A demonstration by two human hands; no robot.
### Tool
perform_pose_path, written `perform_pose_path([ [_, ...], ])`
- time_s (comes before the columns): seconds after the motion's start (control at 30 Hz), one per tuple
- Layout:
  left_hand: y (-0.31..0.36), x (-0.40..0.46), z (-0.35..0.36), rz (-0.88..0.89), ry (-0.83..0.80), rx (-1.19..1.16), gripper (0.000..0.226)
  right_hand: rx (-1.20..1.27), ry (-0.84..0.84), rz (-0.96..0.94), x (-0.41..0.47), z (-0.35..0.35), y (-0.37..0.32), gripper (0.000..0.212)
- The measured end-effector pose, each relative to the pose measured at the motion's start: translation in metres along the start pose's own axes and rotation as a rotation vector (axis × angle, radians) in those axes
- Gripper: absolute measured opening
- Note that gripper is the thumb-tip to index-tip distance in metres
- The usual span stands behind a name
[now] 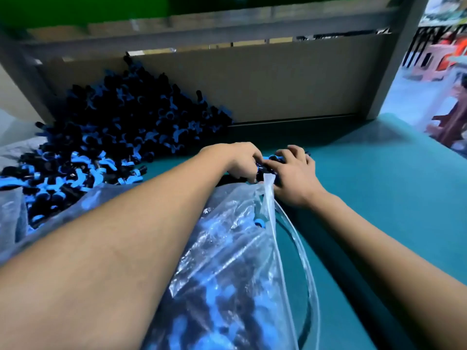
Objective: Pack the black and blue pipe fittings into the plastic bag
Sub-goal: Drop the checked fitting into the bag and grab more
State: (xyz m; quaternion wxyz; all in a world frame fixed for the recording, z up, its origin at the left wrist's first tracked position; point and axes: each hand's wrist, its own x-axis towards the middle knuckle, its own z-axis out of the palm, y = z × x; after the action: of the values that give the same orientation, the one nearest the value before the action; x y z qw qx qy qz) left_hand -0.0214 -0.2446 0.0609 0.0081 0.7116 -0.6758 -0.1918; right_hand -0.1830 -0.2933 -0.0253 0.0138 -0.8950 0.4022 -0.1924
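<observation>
A big heap of black and blue pipe fittings [121,127] lies at the back left of the teal table [379,198]. A clear plastic bag [235,261], partly filled with fittings, lies in front of me with its mouth pointing away. Just beyond that mouth, my left hand [240,160] and my right hand [293,173] curl their fingers round a small bunch of fittings [267,168] between them. Most of the bunch is hidden under the fingers.
A cardboard panel [278,82] in a grey frame stands along the back of the table. More clear plastic [15,215] lies at the left under the heap's edge. Past the table's right edge are pink and red stools [439,59].
</observation>
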Motion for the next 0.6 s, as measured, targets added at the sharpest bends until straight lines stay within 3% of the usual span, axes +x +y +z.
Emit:
perform_pose_path([
  [0.13,0.028,-0.030,0.002,0.077,0.053,-0.043,0.034,0.076,0.095,-0.007,-0.035,-0.024,-0.001,0.037],
  [0.27,0.054,-0.054,-0.005,0.140,0.330,-0.169,0.020,0.484,0.282,-0.026,-0.055,-0.058,-0.005,0.013],
  [0.4,0.073,-0.082,-0.018,0.168,0.590,-0.360,0.014,1.036,0.425,0.040,-0.063,-0.095,-0.015,0.011],
  [0.5,0.077,-0.099,-0.015,0.089,0.751,-0.563,0.009,1.545,0.346,0.100,-0.070,-0.110,-0.015,0.008],
  [0.6,0.073,-0.115,-0.002,0.013,0.806,-0.780,0.010,1.711,0.244,0.078,-0.078,-0.105,-0.015,0.013],
])
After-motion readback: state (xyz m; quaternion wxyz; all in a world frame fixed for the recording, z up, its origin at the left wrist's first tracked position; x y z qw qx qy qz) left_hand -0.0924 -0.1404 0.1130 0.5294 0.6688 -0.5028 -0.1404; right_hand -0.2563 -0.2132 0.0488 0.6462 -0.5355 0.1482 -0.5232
